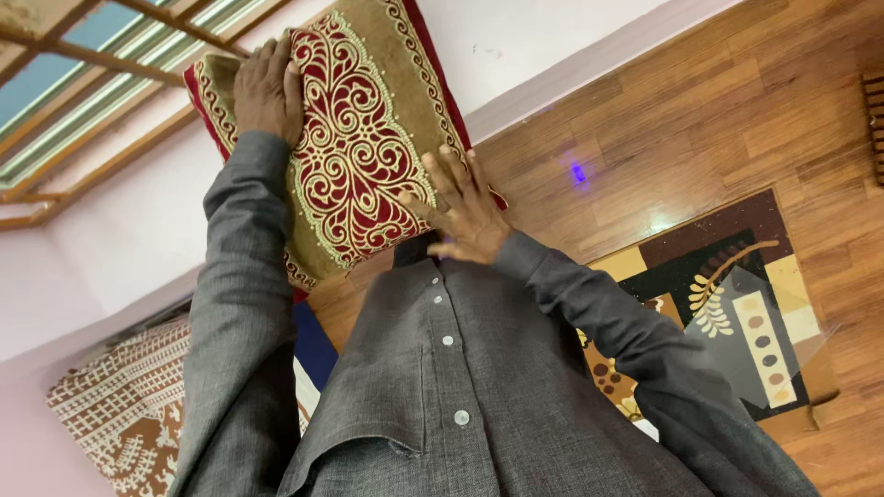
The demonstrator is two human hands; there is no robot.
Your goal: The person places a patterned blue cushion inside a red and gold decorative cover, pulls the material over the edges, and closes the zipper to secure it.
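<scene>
A square cushion (359, 138), olive with a dark red and gold scroll pattern and a red border, is held up in front of my grey buttoned shirt (460, 368). My left hand (267, 87) grips its far upper corner, fingers curled over the edge. My right hand (460, 207) lies flat on the near lower part of the cushion's face, fingers spread, steadying it. The cushion's lower edge is hidden behind my chest and right hand.
A wooden plank floor (718, 110) meets a pale wall (120, 230) with a baseboard. A brown, black and cream patterned rug (737, 304) lies at the right. A brown-and-white patterned fabric (120, 405) is at the lower left, and a wood-framed window (83, 64) at the upper left.
</scene>
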